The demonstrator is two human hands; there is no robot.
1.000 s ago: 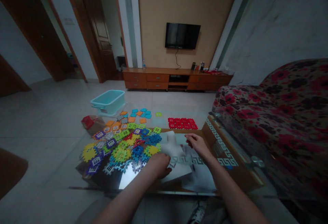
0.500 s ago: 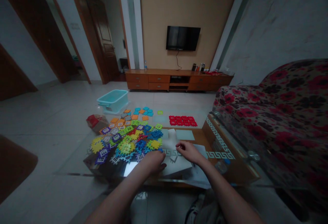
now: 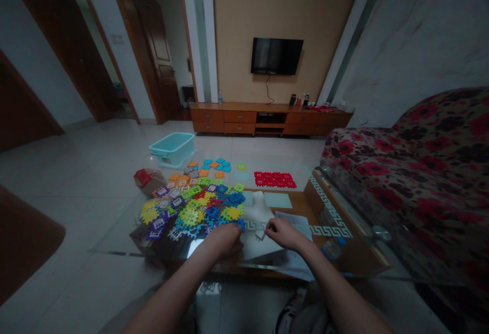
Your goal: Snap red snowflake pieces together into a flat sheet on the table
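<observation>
L hand, knuckles up, curled; R hand, palm down, pinch-shaped; both forearms angled inward.

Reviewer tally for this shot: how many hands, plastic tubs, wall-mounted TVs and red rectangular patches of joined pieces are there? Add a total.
Hands (left, right): 2
Teal plastic tub: 1
Wall-mounted TV: 1
Red patch of joined pieces: 1
Total: 5
</observation>
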